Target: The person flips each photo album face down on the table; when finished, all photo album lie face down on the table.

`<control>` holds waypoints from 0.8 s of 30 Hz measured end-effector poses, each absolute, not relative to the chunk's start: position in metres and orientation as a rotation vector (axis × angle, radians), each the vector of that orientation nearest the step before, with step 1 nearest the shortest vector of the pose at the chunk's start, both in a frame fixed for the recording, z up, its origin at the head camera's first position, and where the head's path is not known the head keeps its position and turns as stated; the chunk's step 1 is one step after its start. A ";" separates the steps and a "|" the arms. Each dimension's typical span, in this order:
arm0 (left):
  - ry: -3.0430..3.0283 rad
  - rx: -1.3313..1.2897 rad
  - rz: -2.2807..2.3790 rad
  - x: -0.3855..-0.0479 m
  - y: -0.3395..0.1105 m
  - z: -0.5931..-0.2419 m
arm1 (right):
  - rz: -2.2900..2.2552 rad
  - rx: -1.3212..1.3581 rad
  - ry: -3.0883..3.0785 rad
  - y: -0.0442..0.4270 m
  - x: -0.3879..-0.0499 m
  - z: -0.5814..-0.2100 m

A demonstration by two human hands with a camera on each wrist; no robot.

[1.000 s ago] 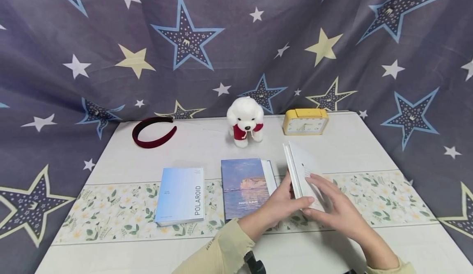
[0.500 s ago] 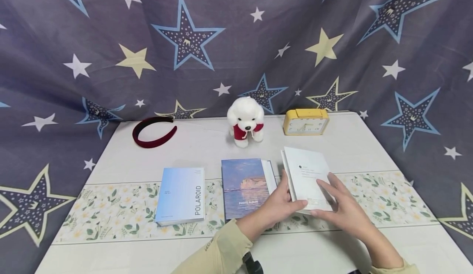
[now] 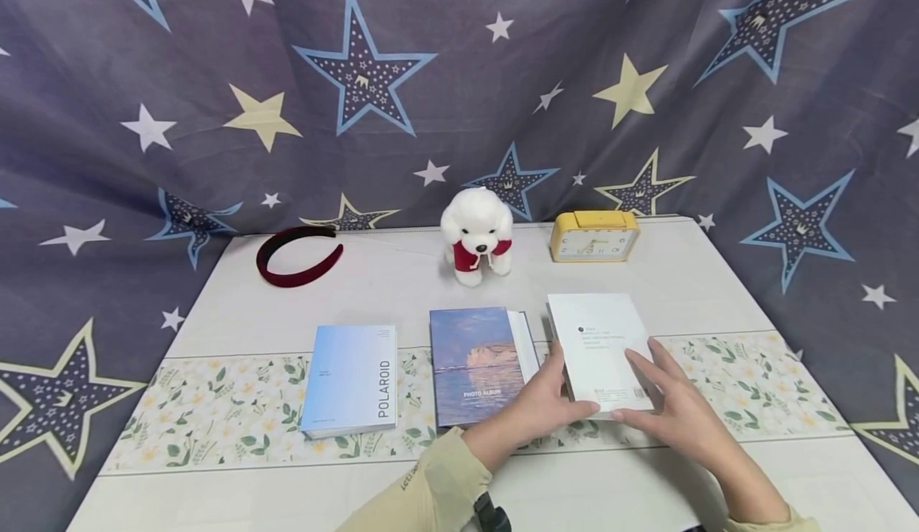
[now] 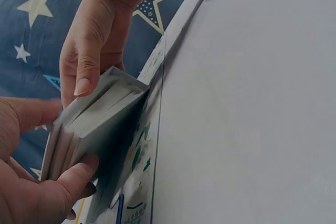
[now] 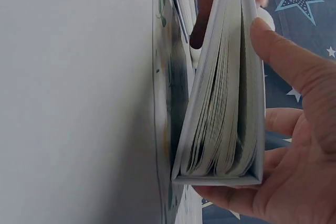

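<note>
A white hardcover photo album (image 3: 599,340) is held tilted just over the flowered band, its small-print cover toward me in the head view. My left hand (image 3: 542,395) grips its left side, thumb at the lower left corner. My right hand (image 3: 675,404) holds its right side, fingers on the cover's edge and thumb by the bottom. The right wrist view shows the album's bottom end (image 5: 223,103), with slightly fanned pages between two covers. To its left lies a blue album marked PHOTO ALBUM (image 3: 474,364), partly behind my left hand.
A pale blue POLAROID album (image 3: 350,376) lies at the left. Along the back are a dark red headband (image 3: 297,277), a white plush dog (image 3: 477,233) and a yellow alarm clock (image 3: 594,238). Behind the table (image 3: 287,492) hangs a star-patterned curtain (image 3: 459,77).
The white album has turned from nearly edge-on to lying flatter, cover facing up, and is slightly lower. Both hands have kept their hold on it. The other things have not moved.
</note>
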State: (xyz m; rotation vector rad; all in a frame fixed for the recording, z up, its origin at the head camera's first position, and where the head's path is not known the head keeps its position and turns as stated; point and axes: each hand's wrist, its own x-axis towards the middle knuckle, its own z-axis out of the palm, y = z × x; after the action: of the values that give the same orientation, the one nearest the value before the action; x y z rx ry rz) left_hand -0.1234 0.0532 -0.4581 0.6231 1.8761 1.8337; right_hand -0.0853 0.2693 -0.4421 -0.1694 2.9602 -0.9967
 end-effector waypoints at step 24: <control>2.364 0.572 1.387 -0.120 0.059 -0.460 | -0.917 -0.138 2.983 0.274 -0.087 -0.444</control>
State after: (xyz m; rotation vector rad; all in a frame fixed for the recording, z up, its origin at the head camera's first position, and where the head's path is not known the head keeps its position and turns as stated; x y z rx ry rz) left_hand -0.1195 0.0592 -0.4603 0.5721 2.3644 1.3866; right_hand -0.0866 0.2737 -0.4439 -0.1376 2.9831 -0.9170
